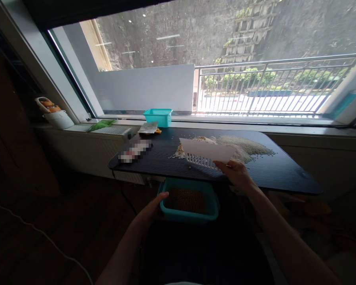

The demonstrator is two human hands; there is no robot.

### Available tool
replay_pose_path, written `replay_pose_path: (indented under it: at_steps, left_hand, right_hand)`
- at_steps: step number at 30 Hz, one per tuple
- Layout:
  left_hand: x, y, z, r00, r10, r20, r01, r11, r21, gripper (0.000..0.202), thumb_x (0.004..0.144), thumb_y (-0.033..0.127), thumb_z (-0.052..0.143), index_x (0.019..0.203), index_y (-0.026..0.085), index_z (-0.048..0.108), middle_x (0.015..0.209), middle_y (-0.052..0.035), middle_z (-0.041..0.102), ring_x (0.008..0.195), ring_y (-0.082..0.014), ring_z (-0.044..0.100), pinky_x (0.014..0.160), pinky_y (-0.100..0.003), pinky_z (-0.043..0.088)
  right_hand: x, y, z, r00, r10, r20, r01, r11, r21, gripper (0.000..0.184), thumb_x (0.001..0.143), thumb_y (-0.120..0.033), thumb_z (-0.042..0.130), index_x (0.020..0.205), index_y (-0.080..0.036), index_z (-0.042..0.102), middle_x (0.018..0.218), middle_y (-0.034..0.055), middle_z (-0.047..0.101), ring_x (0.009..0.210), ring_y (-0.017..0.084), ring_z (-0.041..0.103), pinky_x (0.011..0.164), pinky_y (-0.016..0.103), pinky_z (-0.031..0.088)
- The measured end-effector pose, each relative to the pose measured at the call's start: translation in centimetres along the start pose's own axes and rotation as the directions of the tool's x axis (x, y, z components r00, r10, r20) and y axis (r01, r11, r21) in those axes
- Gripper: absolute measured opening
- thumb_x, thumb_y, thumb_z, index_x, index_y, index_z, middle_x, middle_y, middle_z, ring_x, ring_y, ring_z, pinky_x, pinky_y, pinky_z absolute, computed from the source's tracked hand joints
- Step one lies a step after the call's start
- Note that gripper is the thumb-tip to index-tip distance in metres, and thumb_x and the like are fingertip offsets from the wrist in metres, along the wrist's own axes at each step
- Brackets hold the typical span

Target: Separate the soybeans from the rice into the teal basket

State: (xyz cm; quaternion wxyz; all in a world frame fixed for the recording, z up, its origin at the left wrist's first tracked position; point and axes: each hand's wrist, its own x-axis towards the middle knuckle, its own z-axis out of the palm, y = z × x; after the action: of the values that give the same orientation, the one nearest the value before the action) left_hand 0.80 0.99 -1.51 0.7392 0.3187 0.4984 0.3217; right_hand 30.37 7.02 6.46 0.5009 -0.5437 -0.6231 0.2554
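My right hand (236,174) grips a white plastic piece (208,151) with a row of slots along its lower edge, like a slotted scoop, tilted over the dark table. Behind and beside it, white rice-like grains (243,145) lie spread out, with yellowish beans (180,151) mixed in at the left. One loose bean (190,167) rests near the front edge. Below that edge, my left hand (154,206) holds the left rim of a teal plastic tub (190,217), thumb over the rim and other fingers mostly hidden. Brownish-yellow beans (186,200) cover the tub's bottom.
At the back of the dark table (163,158) stands another teal tub (158,117), near a pale packet (148,128). A blurred-out item (135,151) lies at the left. Beyond are a radiator (106,138), a white basket (57,118) and a window. A white cable (41,233) crosses the floor.
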Motion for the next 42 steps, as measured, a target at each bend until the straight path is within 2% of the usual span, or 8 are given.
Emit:
replay_pose_path:
  at_steps: [3,7,9,11,15,24,34,42]
  left_hand:
    - [0.2,-0.2,-0.1,1.0,0.005,0.001,-0.005,1.0,-0.01,0.066,0.077,0.054,0.055,0.131,0.017,0.048,0.126,-0.0135,0.058,0.113,-0.0318,0.055,0.081,-0.042,0.051]
    - [0.7,-0.4,-0.4,1.0,0.005,-0.015,-0.005,1.0,-0.025,0.067,0.075,0.053,0.057,0.131,0.017,0.047,0.128,-0.014,0.056,0.111,-0.0321,0.055,0.077,-0.041,0.053]
    - [0.8,-0.5,-0.5,1.0,0.0,-0.017,-0.001,1.0,-0.026,0.066,0.075,0.054,0.058,0.129,0.016,0.049,0.128,-0.0142,0.056,0.111,-0.0322,0.056,0.076,-0.041,0.053]
    - [0.9,-0.6,-0.5,1.0,0.003,-0.012,-0.004,1.0,-0.024,0.065,0.074,0.054,0.058,0.127,0.016,0.051,0.127,-0.014,0.057,0.111,-0.0323,0.056,0.076,-0.042,0.053]
    - [0.7,-0.6,-0.5,1.0,0.01,-0.023,-0.011,1.0,-0.025,0.063,0.074,0.054,0.059,0.125,0.017,0.054,0.126,-0.0136,0.057,0.113,-0.0326,0.055,0.079,-0.042,0.052]
    - [0.8,-0.6,-0.6,1.0,0.005,0.005,-0.005,0.999,-0.049,0.063,0.075,0.052,0.058,0.127,0.017,0.052,0.129,-0.0137,0.055,0.116,-0.0328,0.052,0.08,-0.042,0.051]
    - [0.6,-0.5,-0.5,1.0,0.017,0.025,-0.015,0.999,-0.043,0.061,0.077,0.051,0.057,0.128,0.018,0.051,0.132,-0.0135,0.054,0.117,-0.0329,0.052,0.08,-0.042,0.051]
    - [0.6,-0.4,-0.4,1.0,0.006,0.015,-0.005,0.999,-0.041,0.065,0.077,0.051,0.057,0.131,0.018,0.048,0.132,-0.0133,0.053,0.118,-0.0333,0.051,0.081,-0.043,0.051]
  right_hand:
    - [-0.7,-0.5,-0.3,0.997,0.009,0.079,-0.011,1.0,0.029,0.045,0.059,-0.059,0.069,0.069,-0.016,0.073,0.07,0.004,0.067,0.066,0.019,0.059,0.056,0.027,0.044]
    - [-1.5,-0.8,-1.6,0.98,0.092,0.175,-0.103,0.993,0.057,0.042,0.054,-0.058,0.073,0.061,-0.016,0.072,0.062,0.0032,0.065,0.06,0.017,0.057,0.053,0.027,0.043]
    - [-1.5,-0.7,-2.0,0.984,0.107,0.142,-0.117,0.991,0.064,0.043,0.052,-0.059,0.074,0.061,-0.016,0.072,0.059,0.003,0.064,0.057,0.016,0.055,0.052,0.027,0.043]
    - [-1.0,-0.6,-2.0,0.995,0.094,0.042,-0.096,0.994,0.052,0.045,0.052,-0.061,0.072,0.062,-0.016,0.071,0.057,0.0028,0.063,0.053,0.015,0.052,0.05,0.027,0.041]
    - [0.6,-0.4,-1.5,0.995,0.049,-0.091,-0.053,0.998,-0.042,0.046,0.059,-0.061,0.067,0.066,-0.015,0.071,0.056,0.0026,0.06,0.053,0.015,0.051,0.049,0.028,0.039]
    - [1.4,0.1,-1.1,0.998,0.042,-0.05,-0.046,0.995,-0.094,0.045,0.062,-0.059,0.065,0.065,-0.015,0.069,0.057,0.0019,0.058,0.054,0.015,0.05,0.05,0.027,0.038]
    - [1.7,-0.6,-1.0,0.999,0.033,-0.029,-0.036,0.994,-0.107,0.043,0.062,-0.06,0.064,0.061,-0.016,0.067,0.054,0.0011,0.055,0.053,0.014,0.048,0.049,0.027,0.037]
    - [1.8,-0.4,-1.1,0.999,0.016,-0.038,-0.021,0.99,-0.139,0.046,0.065,-0.06,0.062,0.069,-0.016,0.071,0.058,0.0021,0.059,0.054,0.016,0.05,0.05,0.027,0.038]
